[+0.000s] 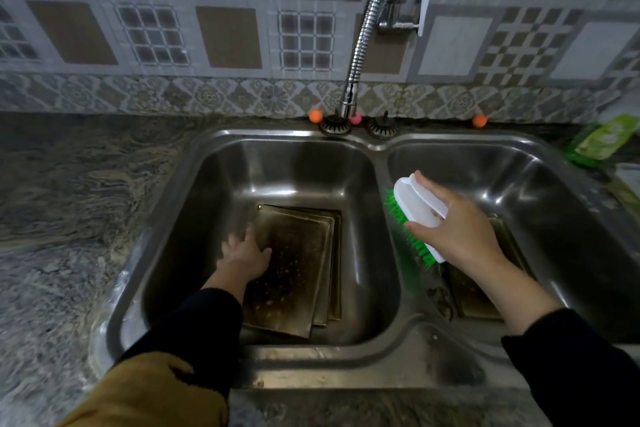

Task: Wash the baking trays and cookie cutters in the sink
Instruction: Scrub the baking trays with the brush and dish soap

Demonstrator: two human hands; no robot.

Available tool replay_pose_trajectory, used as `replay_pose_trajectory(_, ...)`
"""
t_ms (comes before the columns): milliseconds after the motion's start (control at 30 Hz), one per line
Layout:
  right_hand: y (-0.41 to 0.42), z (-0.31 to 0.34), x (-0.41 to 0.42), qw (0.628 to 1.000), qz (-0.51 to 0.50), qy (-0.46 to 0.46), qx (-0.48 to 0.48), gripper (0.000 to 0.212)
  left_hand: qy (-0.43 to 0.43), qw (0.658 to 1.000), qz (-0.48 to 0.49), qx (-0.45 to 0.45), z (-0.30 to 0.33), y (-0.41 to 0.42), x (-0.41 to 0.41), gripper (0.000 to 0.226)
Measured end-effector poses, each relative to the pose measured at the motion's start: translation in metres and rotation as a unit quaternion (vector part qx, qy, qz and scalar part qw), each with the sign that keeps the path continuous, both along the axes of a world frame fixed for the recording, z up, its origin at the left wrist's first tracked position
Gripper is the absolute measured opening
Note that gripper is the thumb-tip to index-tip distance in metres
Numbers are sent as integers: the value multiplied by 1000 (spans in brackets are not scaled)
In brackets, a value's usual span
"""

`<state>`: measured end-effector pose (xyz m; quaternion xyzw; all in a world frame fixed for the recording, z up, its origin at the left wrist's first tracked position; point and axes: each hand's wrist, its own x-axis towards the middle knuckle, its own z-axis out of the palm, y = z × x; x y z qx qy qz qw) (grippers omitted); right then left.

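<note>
A stack of dark, stained baking trays lies flat on the bottom of the left basin of a steel double sink. My left hand reaches down into that basin and rests on the left edge of the top tray; its fingers are blurred. My right hand grips a white scrub brush with green bristles above the divider between the basins. Another tray lies in the right basin, mostly hidden under my right arm. No cookie cutters can be made out.
A flexible metal faucet hose hangs over the back rim of the sink, with two drain strainers beside it. A green packet lies on the counter at the right. Patterned stone counter spreads to the left.
</note>
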<state>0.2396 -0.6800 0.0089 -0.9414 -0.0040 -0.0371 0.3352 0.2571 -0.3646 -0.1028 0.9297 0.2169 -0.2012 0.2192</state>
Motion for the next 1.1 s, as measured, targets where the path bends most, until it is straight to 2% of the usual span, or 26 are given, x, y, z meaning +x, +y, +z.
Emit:
replay_pose_trajectory(100,-17,3,-4,1000,-6,-3,15,76,-86,993,-76,17,26,-32,12,53)
replay_pose_trajectory(200,-40,6,-7,999,-27,1,27,76,-178,975,-131,-1,51,-83,24,45)
replay_pose_trajectory(300,-67,6,-8,998,-44,-5,34,76,-258,950,-170,-52,66,-143,29,40)
replay_pose_trajectory(433,-107,2,-7,997,-57,4,43,75,-294,919,-219,-142,65,-224,29,32)
replay_pose_trajectory(533,-138,-2,0,998,-56,8,41,75,-247,928,-235,-149,48,-278,31,30)
replay_pose_trajectory(667,-180,-11,16,999,-47,15,17,76,-99,963,-217,-122,10,-331,36,34)
replay_pose_trajectory(800,-208,-29,34,998,-27,23,49,76,7,979,-187,-76,-27,-359,36,37)
replay_pose_trajectory(933,-231,-49,49,997,-8,41,67,77,48,988,-118,-83,-47,-377,39,43)
replay_pose_trajectory(1100,-245,-63,62,995,13,47,83,77,22,994,-78,-80,-49,-385,47,45)
